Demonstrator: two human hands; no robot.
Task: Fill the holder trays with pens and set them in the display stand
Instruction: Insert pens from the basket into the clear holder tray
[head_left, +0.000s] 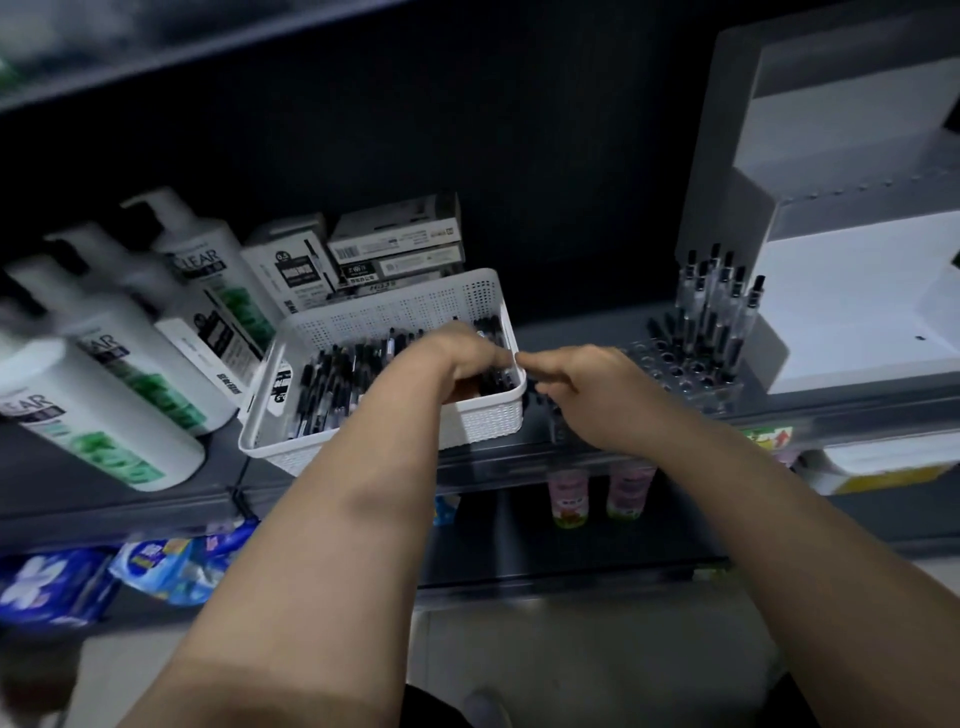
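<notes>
Pens, black-capped and lying loose, fill a white perforated basket that sits on the grey shelf, a little left of the middle. More pens stand upright in the far rows of a clear holder tray, which rests on the same shelf to the basket's right; its near holes are unfilled. Just behind and to the right of the tray is the white stepped display stand.

The person's left hand dips into the basket's right end, knuckles up, its fingers bent down among the pens and hidden by the back of the hand, so I cannot tell whether it grips any. The right hand hovers just beside the basket's right corner, between basket and tray, with a finger stretched left until it nearly meets the left hand. Dark shapes show under its palm, but blur keeps me from telling whether it holds anything. The two hands are close together, almost touching.

Left of the basket, white pump bottles with green labels stand in a row. Behind it are grey-and-white boxes, stacked against the dark back wall. On the shelf below, small pink bottles and blue packets are in sight.
</notes>
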